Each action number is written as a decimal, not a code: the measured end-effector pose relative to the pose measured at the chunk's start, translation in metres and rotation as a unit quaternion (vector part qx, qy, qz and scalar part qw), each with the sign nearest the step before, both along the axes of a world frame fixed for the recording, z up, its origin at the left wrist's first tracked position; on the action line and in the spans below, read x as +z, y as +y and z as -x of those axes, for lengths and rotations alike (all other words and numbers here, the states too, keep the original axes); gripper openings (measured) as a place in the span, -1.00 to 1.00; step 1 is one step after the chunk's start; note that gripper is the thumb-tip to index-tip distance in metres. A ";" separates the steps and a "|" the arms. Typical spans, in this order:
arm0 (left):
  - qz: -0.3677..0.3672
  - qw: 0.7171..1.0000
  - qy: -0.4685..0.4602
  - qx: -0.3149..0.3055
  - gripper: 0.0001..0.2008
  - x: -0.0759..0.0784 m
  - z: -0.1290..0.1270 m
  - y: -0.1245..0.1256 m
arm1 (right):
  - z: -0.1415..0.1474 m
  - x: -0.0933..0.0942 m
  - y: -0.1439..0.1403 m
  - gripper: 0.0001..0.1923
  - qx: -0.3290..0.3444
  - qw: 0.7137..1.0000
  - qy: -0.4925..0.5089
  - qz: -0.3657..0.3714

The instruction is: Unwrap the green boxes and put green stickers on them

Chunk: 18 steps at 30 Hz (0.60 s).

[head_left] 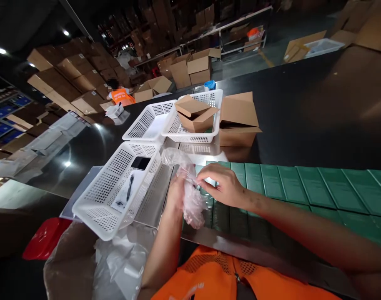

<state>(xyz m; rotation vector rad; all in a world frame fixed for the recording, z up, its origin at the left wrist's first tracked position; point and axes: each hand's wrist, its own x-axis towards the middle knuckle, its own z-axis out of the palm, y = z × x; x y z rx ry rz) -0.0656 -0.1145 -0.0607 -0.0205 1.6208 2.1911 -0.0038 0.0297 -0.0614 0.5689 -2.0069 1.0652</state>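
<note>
My left hand is wrapped round a crumpled clear plastic bag, held above the steel table. Part of the bag bulges out past the fingers, and the rest hangs down on the right. From the right, my right hand reaches in with thumb and fingertips pinched at the bag's edge. Below and to the right of my hands lie rows of green wrapped boxes, packed side by side. What is inside the bag, if anything, I cannot make out.
White perforated baskets stand to the left; the nearest basket contains a phone and a pen on paper. Small brown cartons stand ahead, one carton in a basket, another carton beside it. A person in orange is farther off.
</note>
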 end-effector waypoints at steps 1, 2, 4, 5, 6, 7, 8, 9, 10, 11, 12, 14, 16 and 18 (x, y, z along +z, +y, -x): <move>-0.035 0.999 -0.024 -0.017 -0.63 -0.001 0.000 0.004 | -0.002 -0.001 0.001 -0.88 -0.008 1.000 -0.006 0.001; -0.061 0.997 -0.038 -0.031 -0.61 -0.001 0.000 0.007 | -0.004 -0.001 0.002 -0.90 -0.018 1.000 -0.016 0.007; -0.072 0.996 -0.033 -0.033 -0.63 0.000 -0.003 0.013 | -0.007 0.000 0.002 -0.92 -0.034 0.998 -0.041 0.034; -0.065 0.997 -0.022 -0.026 -0.65 0.000 -0.005 0.016 | -0.008 0.001 0.001 -0.92 -0.037 0.996 -0.057 0.058; -0.059 0.998 -0.011 -0.019 -0.67 0.000 -0.006 0.019 | -0.009 0.002 0.000 -0.91 -0.033 0.992 -0.079 0.092; -0.052 0.999 0.000 -0.012 -0.71 -0.001 -0.008 0.021 | -0.008 0.002 -0.001 -0.92 -0.022 0.985 -0.103 0.138; -0.044 0.999 0.010 -0.006 -0.74 -0.002 -0.009 0.023 | -0.007 0.002 -0.003 -0.92 -0.006 0.973 -0.128 0.191; -0.037 0.999 0.018 -0.002 -0.78 -0.003 -0.009 0.024 | -0.006 0.002 -0.005 -0.91 0.015 0.957 -0.152 0.248; -0.030 0.999 0.027 0.001 -0.81 -0.005 -0.009 0.025 | -0.005 0.001 -0.007 -0.88 0.036 0.937 -0.172 0.302; -0.022 0.999 0.036 0.003 -0.82 -0.008 -0.010 0.025 | -0.003 0.001 -0.009 -0.84 0.053 0.917 -0.186 0.348; -0.017 0.999 0.043 0.004 -0.82 -0.010 -0.010 0.025 | -0.002 0.000 -0.010 -0.80 0.064 0.901 -0.194 0.384; 0.009 0.998 0.065 0.002 -0.80 -0.013 -0.012 0.025 | 0.000 0.001 -0.011 -0.74 0.062 0.884 -0.198 0.419; 0.046 0.995 0.088 0.011 -0.82 -0.014 -0.015 0.025 | 0.000 0.002 -0.009 -0.75 0.035 0.893 -0.186 0.407; 0.042 0.997 0.061 0.026 -0.86 -0.009 -0.017 0.025 | -0.005 0.003 -0.007 -0.82 0.009 0.937 -0.140 0.320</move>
